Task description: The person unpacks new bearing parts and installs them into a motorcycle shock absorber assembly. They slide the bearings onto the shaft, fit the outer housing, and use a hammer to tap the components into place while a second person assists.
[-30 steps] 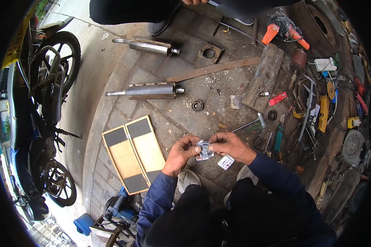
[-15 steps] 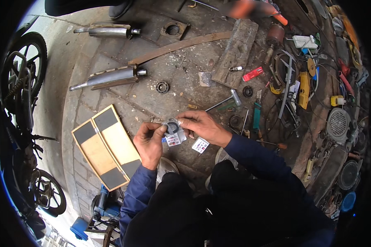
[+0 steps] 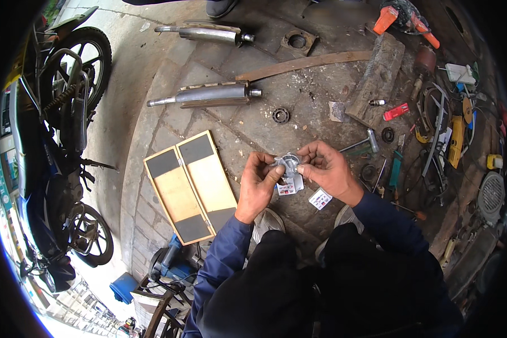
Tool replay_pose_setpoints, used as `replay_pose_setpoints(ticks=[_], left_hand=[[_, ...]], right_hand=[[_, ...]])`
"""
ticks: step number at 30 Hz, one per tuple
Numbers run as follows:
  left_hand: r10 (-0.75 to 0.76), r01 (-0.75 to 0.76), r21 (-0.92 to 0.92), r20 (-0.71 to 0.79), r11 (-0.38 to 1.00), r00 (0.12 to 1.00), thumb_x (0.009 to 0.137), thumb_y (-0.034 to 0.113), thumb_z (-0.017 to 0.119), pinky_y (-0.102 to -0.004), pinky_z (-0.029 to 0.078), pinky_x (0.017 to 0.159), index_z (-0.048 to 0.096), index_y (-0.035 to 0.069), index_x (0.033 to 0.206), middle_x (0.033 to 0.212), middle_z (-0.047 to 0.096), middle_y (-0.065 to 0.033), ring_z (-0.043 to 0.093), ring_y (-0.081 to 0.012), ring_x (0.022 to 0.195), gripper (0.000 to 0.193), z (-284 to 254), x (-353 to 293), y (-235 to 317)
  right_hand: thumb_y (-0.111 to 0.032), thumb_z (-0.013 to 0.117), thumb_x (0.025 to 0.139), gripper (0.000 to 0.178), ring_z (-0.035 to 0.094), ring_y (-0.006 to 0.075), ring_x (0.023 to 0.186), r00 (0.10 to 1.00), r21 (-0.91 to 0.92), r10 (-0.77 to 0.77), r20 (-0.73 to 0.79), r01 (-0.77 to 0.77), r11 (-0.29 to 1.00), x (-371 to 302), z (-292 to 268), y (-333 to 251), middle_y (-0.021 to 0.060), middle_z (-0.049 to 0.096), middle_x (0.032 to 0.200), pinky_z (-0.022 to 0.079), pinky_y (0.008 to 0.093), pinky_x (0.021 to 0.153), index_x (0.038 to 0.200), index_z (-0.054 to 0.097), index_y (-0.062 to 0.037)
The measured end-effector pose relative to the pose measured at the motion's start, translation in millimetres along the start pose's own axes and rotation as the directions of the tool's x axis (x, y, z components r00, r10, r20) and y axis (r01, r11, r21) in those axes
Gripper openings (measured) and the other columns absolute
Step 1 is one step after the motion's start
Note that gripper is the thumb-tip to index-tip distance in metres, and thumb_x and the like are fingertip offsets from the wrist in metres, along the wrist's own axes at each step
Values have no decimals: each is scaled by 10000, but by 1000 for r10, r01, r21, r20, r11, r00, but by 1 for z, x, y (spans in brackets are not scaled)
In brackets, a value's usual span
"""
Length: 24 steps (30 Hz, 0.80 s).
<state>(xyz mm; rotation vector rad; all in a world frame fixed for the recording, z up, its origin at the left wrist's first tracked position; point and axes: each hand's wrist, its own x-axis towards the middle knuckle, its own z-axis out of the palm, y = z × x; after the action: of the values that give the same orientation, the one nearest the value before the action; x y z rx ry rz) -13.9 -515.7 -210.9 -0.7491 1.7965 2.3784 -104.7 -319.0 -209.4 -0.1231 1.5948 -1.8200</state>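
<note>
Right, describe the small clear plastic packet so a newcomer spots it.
Find the open pale wooden case. Right of it, the bare left hand and right hand pinch the packet between them. It's glossy and see-through, unlike the opaque white square card lower right.

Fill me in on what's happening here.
Someone in dark blue sleeves is pinching a clear plastic packet between the left hand and right hand, apparently with a round ring inside. It is held up over the paving, in front of the knees. A wooden case lies open to the left, and a motorcycle stands farther left.
</note>
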Motion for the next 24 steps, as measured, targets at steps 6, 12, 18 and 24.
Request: replay_pose_setpoints(ticks=[6, 12, 18, 24], left_hand=[[-187, 186, -64, -7, 980, 982, 959, -47, 773, -310, 633, 749, 543, -24, 1209, 1012, 694, -108, 718, -153, 859, 341, 7, -1, 1], [-191, 159, -196, -159, 968, 969, 953, -25, 790, -288, 625, 669, 567, -38, 1176, 889, 708, -103, 713, -153, 717, 316, 20, -10, -8], [-50, 20, -137, -222, 990, 974, 932, -55, 798, -260, 587, 695, 601, -19, 1156, 921, 704, -70, 695, -124, 776, 300, 25, -22, -19], [20, -32, -84, -147, 996, 989, 932, -76, 795, -246, 561, 754, 603, -13, 1171, 935, 705, -51, 678, -96, 845, 313, 15, -13, -25]], right_hand=[[15, 738, 960, 229, 692, 203, 821, 941, -461, -338, -7, 297, 836, -8, 9, 2, 101, 672, 968, 563, 339, 718, 1152, 614, -2], [44, 736, 914, 218, 703, 366, 849, 845, -577, -521, 120, 487, 656, -17, 17, 8, 161, 667, 990, 566, 435, 733, 1050, 576, -16], [31, 716, 949, 198, 737, 314, 875, 885, -484, -458, 86, 439, 757, -30, 25, 12, 153, 692, 973, 586, 403, 755, 1096, 589, -5], [-11, 620, 1060, 205, 770, 208, 861, 995, 56, -28, -92, 34, 998, -27, 21, 1, 136, 746, 989, 629, 350, 765, 1253, 584, 49]])
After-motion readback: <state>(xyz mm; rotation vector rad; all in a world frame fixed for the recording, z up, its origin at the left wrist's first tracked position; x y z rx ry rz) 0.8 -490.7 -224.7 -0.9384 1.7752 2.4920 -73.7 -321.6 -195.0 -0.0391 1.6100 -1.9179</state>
